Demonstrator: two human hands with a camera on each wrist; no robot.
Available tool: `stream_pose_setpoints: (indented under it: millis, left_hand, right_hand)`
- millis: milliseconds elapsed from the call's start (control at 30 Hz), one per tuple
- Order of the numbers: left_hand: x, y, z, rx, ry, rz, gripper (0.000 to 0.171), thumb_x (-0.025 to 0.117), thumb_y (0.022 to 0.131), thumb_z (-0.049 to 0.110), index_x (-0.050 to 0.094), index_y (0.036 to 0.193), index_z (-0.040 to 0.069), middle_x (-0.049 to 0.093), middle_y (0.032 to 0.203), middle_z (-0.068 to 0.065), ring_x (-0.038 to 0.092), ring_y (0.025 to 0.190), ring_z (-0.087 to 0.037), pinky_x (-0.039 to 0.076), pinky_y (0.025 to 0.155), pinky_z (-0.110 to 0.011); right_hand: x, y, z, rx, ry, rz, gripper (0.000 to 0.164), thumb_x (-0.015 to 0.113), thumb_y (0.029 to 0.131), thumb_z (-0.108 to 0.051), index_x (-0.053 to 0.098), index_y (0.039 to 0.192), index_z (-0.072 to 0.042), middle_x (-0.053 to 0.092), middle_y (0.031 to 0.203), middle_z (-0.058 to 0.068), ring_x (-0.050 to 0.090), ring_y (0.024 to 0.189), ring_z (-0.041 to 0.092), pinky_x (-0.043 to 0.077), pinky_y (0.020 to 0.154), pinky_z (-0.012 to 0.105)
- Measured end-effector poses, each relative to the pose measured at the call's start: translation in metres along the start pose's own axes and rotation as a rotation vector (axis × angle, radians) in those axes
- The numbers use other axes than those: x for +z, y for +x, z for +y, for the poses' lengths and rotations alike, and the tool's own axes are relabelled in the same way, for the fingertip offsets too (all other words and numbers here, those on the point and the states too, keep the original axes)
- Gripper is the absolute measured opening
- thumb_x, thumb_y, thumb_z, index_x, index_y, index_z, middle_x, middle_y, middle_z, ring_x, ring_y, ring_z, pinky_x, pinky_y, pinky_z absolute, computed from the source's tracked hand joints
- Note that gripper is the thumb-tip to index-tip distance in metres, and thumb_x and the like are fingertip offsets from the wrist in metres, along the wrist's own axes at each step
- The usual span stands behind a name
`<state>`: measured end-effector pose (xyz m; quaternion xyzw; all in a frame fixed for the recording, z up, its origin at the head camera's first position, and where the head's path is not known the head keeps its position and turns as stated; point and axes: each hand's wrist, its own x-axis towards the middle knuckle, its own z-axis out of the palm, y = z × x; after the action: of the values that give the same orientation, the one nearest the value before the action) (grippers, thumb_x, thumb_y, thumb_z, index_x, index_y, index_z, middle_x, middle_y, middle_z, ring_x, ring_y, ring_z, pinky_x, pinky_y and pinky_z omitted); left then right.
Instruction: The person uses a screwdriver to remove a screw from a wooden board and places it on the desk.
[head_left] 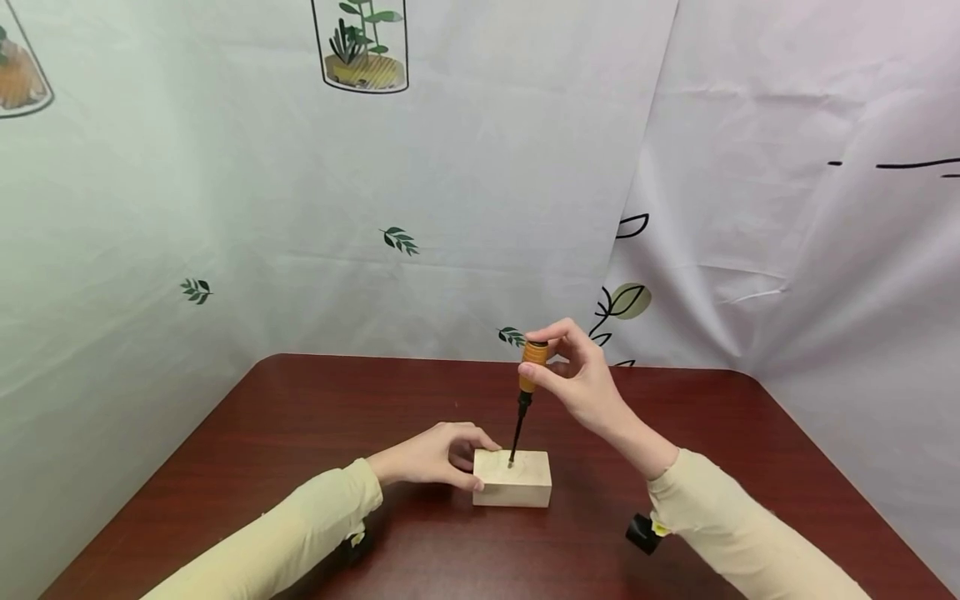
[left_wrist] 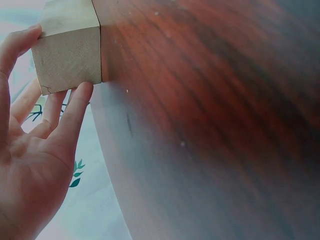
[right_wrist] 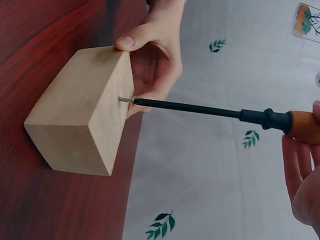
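A pale wooden block (head_left: 512, 493) lies on the dark red table. My left hand (head_left: 435, 454) grips the block's left end between thumb and fingers; in the left wrist view the fingertips touch the edges of the block (left_wrist: 70, 57). A brass-coloured screw (right_wrist: 125, 99) stands partly out of the block's top face. On its head sits the tip of a screwdriver (right_wrist: 190, 107) with a black shaft and an orange handle. My right hand (head_left: 588, 379) holds that handle from above, thumb on one side and a finger at the top end. The screwdriver leans slightly.
The reddish-brown table (head_left: 337, 400) has rounded far corners. Behind it hangs a white cloth (head_left: 480, 167) printed with leaves and plant jars. A black wrist device (head_left: 642, 533) is at the right sleeve, low over the table.
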<state>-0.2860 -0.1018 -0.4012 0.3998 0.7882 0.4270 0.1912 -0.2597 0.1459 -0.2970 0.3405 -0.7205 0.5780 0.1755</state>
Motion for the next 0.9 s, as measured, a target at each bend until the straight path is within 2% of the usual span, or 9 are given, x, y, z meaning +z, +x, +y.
stream_pose_setpoints:
  millis: [133,300,400,467,600,733,800,900]
  left_hand:
    - [0.000,0.000,0.000,0.000,-0.005,-0.003,0.045,0.079,0.083,0.015,0.064,0.125,0.012,0.061,0.127,-0.008,0.067,0.102,-0.004,0.057,0.086,-0.022]
    - [0.000,-0.001,-0.001,0.004,-0.012,-0.004,0.045,0.079,0.083,0.014,0.064,0.125,0.011,0.061,0.128,-0.009,0.067,0.103,-0.004,0.057,0.086,-0.022]
    - [0.000,-0.001,-0.001,0.003,-0.014,0.001,0.045,0.079,0.083,0.014,0.064,0.125,0.012,0.061,0.128,-0.009,0.067,0.103,-0.005,0.057,0.086,-0.022]
    - [0.000,-0.001,-0.001,0.004,-0.014,0.003,0.045,0.079,0.083,0.014,0.064,0.125,0.012,0.061,0.127,-0.009,0.068,0.103,-0.005,0.057,0.086,-0.022]
    - [0.001,-0.001,0.000,0.005,-0.012,0.006,0.045,0.079,0.083,0.015,0.064,0.125,0.012,0.061,0.127,-0.009,0.067,0.103,-0.004,0.057,0.086,-0.022]
    - [0.002,0.000,0.001,0.009,-0.007,0.014,0.044,0.079,0.083,0.014,0.064,0.124,0.012,0.061,0.126,-0.009,0.067,0.102,-0.004,0.057,0.085,-0.022]
    - [0.002,0.000,0.001,0.007,-0.004,0.016,0.044,0.079,0.083,0.014,0.064,0.124,0.012,0.061,0.126,-0.009,0.068,0.102,-0.004,0.057,0.085,-0.022]
    - [0.002,0.000,0.002,0.000,0.003,0.017,0.044,0.079,0.083,0.014,0.064,0.124,0.012,0.062,0.126,-0.008,0.068,0.102,-0.004,0.057,0.085,-0.022]
  right_hand:
    - [-0.005,0.001,-0.003,0.003,0.017,-0.075,0.034,0.070,0.088,0.001,0.057,0.120,0.004,0.062,0.109,0.005,0.066,0.093,0.010,0.061,0.079,0.030]
    - [-0.010,0.000,-0.002,-0.030,0.009,-0.167,0.031,0.061,0.095,0.000,0.057,0.125,-0.003,0.065,0.119,0.016,0.069,0.105,0.019,0.059,0.085,0.033]
    - [-0.010,0.000,-0.001,-0.049,0.042,-0.185,0.034,0.055,0.096,0.003,0.052,0.129,-0.005,0.065,0.118,0.020,0.069,0.106,0.022,0.059,0.086,0.034]
    - [-0.009,0.001,0.001,-0.054,0.082,-0.181,0.034,0.051,0.096,0.007,0.046,0.129,-0.001,0.065,0.116,0.019,0.069,0.105,0.022,0.059,0.086,0.034]
    - [-0.006,0.000,0.002,-0.029,0.119,-0.138,0.029,0.050,0.096,0.008,0.038,0.121,0.000,0.065,0.116,0.009,0.069,0.104,0.016,0.060,0.084,0.033]
    - [-0.002,-0.001,0.002,-0.004,0.028,-0.069,0.034,0.062,0.093,0.001,0.042,0.120,-0.005,0.057,0.115,0.002,0.064,0.097,0.012,0.059,0.075,0.029]
    - [0.000,-0.002,0.002,0.014,-0.019,-0.037,0.040,0.069,0.090,-0.002,0.044,0.121,-0.007,0.054,0.112,0.002,0.062,0.093,0.011,0.059,0.070,0.027]
    - [0.002,-0.002,0.003,0.035,-0.034,-0.005,0.044,0.073,0.086,-0.002,0.045,0.120,-0.008,0.054,0.105,0.006,0.063,0.085,0.012,0.059,0.067,0.027]
